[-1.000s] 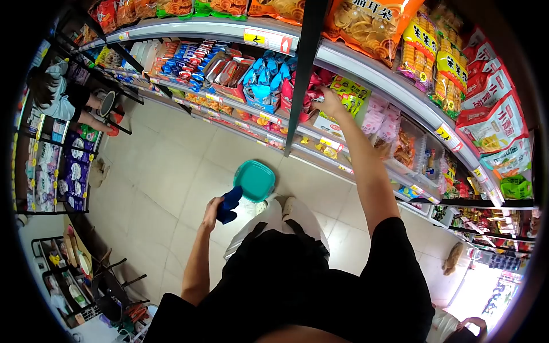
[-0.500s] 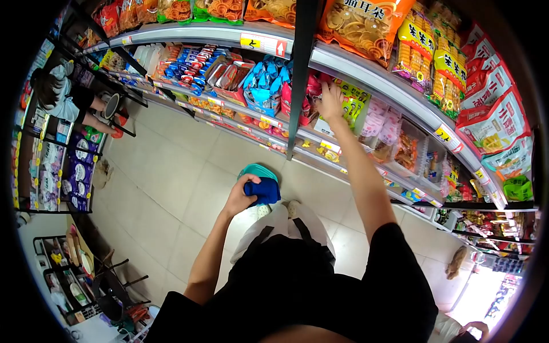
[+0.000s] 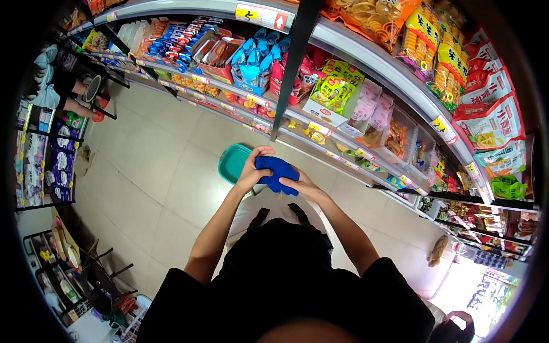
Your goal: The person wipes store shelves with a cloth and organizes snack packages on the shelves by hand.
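Observation:
A folded blue cloth (image 3: 277, 175) is held in front of my body between both hands. My left hand (image 3: 253, 170) grips its left side, thumb over the front. On the opposite side, my right hand (image 3: 304, 186) has its thumb pressed on the cloth, and its other fingers are mostly hidden behind. Below and to the left, a teal plastic basin (image 3: 233, 162) rests on the floor, partly covered by my left hand. Beyond my hands, a shelf holds a box of green snack packets (image 3: 337, 86) beside pink packets (image 3: 303, 78) and blue packets (image 3: 257, 60).
Curved shelf edges with price tags (image 3: 255, 14) run across the front, split by a black upright post (image 3: 293, 71). A person (image 3: 57, 86) is near the left shelves beside a stool (image 3: 94, 90). A brown animal (image 3: 438, 251) lies on the floor near the bright doorway.
My right hand has come back from the shelf's green packets to the blue cloth. My left hand has lifted the cloth slightly, and more of the teal basin shows.

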Motion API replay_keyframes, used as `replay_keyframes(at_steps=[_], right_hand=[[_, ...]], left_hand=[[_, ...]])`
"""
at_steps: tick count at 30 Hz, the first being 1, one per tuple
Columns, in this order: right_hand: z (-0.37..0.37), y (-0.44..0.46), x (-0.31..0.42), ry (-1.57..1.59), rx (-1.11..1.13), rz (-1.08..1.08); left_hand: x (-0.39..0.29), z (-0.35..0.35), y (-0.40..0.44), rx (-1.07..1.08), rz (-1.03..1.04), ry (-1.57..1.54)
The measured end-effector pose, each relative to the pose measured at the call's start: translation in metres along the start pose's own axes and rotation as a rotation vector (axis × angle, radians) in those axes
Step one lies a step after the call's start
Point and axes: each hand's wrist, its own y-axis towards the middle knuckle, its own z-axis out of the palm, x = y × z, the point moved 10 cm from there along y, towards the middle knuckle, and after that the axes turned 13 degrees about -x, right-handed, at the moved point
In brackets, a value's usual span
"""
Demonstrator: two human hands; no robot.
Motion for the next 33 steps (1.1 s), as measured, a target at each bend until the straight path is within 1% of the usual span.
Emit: replay_keyframes(at_steps=[1,2,3,4,5,6,8,9,10,11,12,14,15,16,17,19,20,22,23,24,25,26,27,29,30,32,33], right_hand=[[-0.008,0.002,-0.009,-0.081,-0.046,0.005],[-0.016,0.003,-0.016,-0.166,-0.091,0.009],[-0.021,0.003,-0.023,-0.177,-0.095,0.013],[-0.033,0.002,-0.036,-0.167,-0.176,0.064],[-0.044,0.000,-0.051,-0.154,-0.255,0.117],[-0.047,-0.002,-0.063,-0.156,-0.251,0.125],[-0.076,-0.008,-0.094,-0.122,-0.457,0.259],[-0.079,-0.007,-0.102,-0.123,-0.458,0.262],[-0.095,-0.013,-0.116,-0.123,-0.585,0.335],[-0.108,-0.021,-0.128,-0.124,-0.712,0.409],[-0.111,-0.019,-0.136,-0.131,-0.713,0.416],[-0.120,-0.015,-0.150,0.006,-0.811,0.492],[-0.119,-0.009,-0.148,-0.022,-0.813,0.487],[-0.118,-0.002,-0.154,-0.031,-0.811,0.491],[-0.112,0.012,-0.155,-0.029,-0.772,0.443],[-0.088,0.035,-0.148,-0.058,-0.654,0.362],[-0.074,0.041,-0.144,-0.059,-0.645,0.373],[-0.025,0.063,-0.135,-0.071,-0.407,0.217],[-0.008,0.064,-0.135,-0.073,-0.390,0.234],[0.019,0.067,-0.127,-0.142,-0.283,0.237],[0.045,0.069,-0.116,-0.213,-0.178,0.231],[0.071,0.067,-0.110,-0.114,-0.071,0.217],[0.088,0.062,-0.103,-0.101,-0.042,0.268],[0.115,0.048,-0.079,-0.082,0.011,0.359],[0.115,0.051,-0.082,-0.088,0.014,0.354],[0.114,0.058,-0.087,-0.046,0.038,0.299],[0.112,0.057,-0.083,-0.046,0.034,0.294]], left_hand=[[0.008,-0.001,-0.002,0.002,-0.006,-0.009],[0.019,-0.001,-0.004,0.018,-0.031,0.070],[0.032,-0.003,-0.006,0.033,-0.054,0.149],[0.046,-0.011,-0.008,0.031,-0.054,0.139],[0.065,-0.032,-0.011,-0.065,-0.113,0.200],[0.090,-0.061,-0.019,-0.161,-0.177,0.266],[0.135,-0.113,-0.031,-0.162,-0.130,0.274],[0.151,-0.141,-0.044,-0.236,-0.228,0.215],[0.167,-0.166,-0.060,-0.310,-0.329,0.151],[0.185,-0.194,-0.078,-0.379,-0.392,0.213],[0.205,-0.223,-0.097,-0.450,-0.454,0.275],[0.242,-0.278,-0.126,-0.367,-0.212,0.607],[0.253,-0.295,-0.141,-0.371,-0.375,0.632],[0.257,-0.304,-0.159,-0.372,-0.543,0.655],[0.249,-0.306,-0.166,-0.376,-0.545,0.652],[0.242,-0.304,-0.184,-0.463,-0.632,0.275],[0.242,-0.303,-0.187,-0.473,-0.641,0.276],[0.231,-0.273,-0.175,-0.294,-0.460,-0.111],[0.210,-0.251,-0.171,-0.267,-0.547,0.005],[0.176,-0.221,-0.157,-0.239,-0.628,0.117],[0.169,-0.204,-0.146,-0.307,-0.678,0.067],[0.167,-0.193,-0.138,-0.369,-0.725,0.015],[0.164,-0.187,-0.126,-0.378,-0.721,0.007],[0.157,-0.164,-0.104,-0.303,-0.751,-0.243],[0.152,-0.165,-0.098,-0.304,-0.744,-0.247],[0.129,-0.150,-0.083,-0.128,-0.640,-0.305],[0.105,-0.146,-0.078,-0.128,-0.590,-0.303]])
